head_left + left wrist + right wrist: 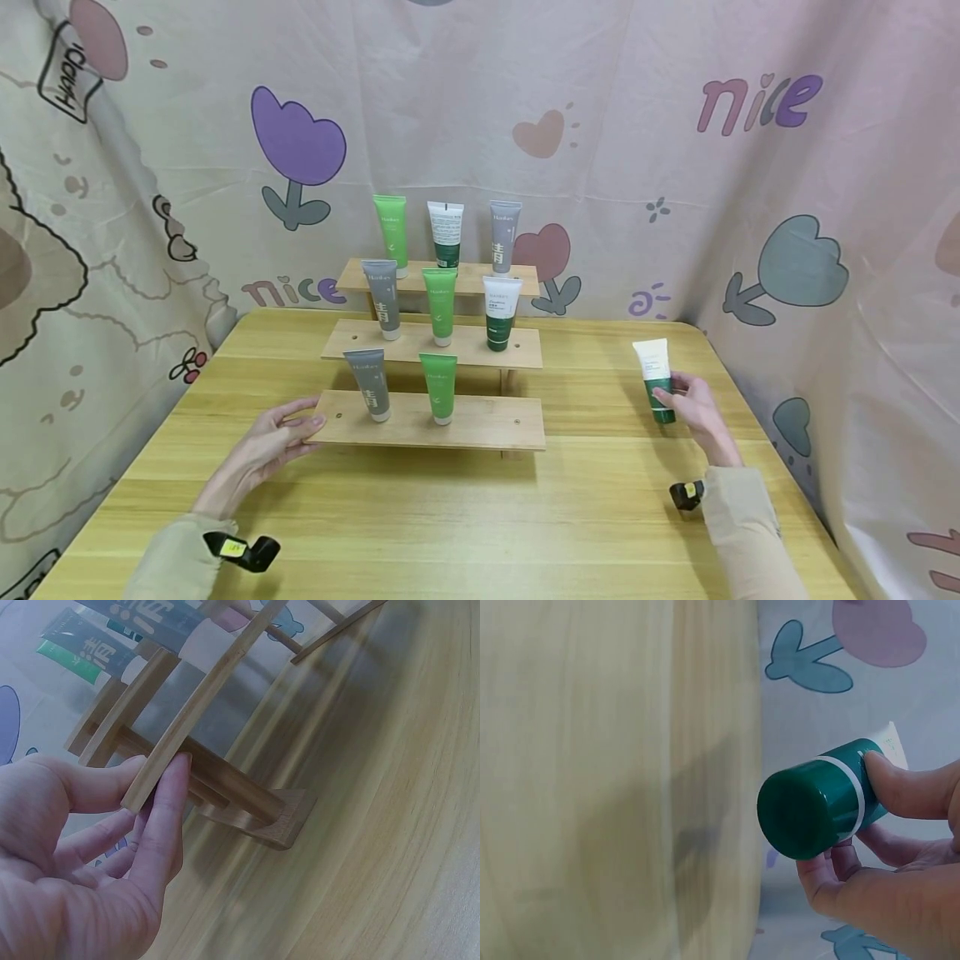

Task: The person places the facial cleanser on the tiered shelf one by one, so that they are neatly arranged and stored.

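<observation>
A three-tier wooden display stand (480, 423) stands on the table. My left hand (255, 446) pinches the left end of its lowest board (196, 712) between thumb and fingers. Off to the right of the stand, my right hand (701, 414) holds a white and dark green squeeze tube (655, 367) above the table, its green cap (799, 814) pointing down. On the lowest board are a grey tube (370, 383) and a green tube (440, 385); the right part of that board is bare.
The middle board carries a grey tube (382, 296), a green tube (441, 304) and a white-green tube (500, 310). Up top stand a green tube (392, 229), a white-green tube (446, 229) and a lavender-grey tube (503, 233). Printed curtains (600, 167) border the wooden table (420, 533).
</observation>
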{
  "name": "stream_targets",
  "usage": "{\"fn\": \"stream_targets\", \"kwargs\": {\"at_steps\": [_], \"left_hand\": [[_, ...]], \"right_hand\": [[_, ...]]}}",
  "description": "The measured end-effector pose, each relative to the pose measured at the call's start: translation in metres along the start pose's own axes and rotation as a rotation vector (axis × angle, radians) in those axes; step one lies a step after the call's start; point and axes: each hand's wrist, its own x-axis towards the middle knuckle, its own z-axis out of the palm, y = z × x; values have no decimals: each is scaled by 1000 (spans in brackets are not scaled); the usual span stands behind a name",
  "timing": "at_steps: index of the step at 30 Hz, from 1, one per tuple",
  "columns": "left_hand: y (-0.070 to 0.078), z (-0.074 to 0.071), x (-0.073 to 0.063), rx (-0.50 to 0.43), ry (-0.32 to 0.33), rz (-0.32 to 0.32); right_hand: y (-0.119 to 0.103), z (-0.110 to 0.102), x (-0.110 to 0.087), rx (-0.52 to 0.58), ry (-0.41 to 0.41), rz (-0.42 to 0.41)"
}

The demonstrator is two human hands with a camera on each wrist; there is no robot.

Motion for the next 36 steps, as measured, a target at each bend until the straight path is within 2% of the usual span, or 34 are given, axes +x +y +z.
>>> {"fn": "stream_targets", "kwargs": {"at_steps": [13, 21, 36], "left_hand": [[-1, 0, 0, 14, -5, 5], [-1, -1, 0, -11, -16, 8], [-1, -1, 0, -10, -15, 7]], "right_hand": [[-20, 13, -10, 49, -25, -61], [-36, 25, -15, 104, -51, -93], [-63, 50, -26, 136, -76, -157]]}}
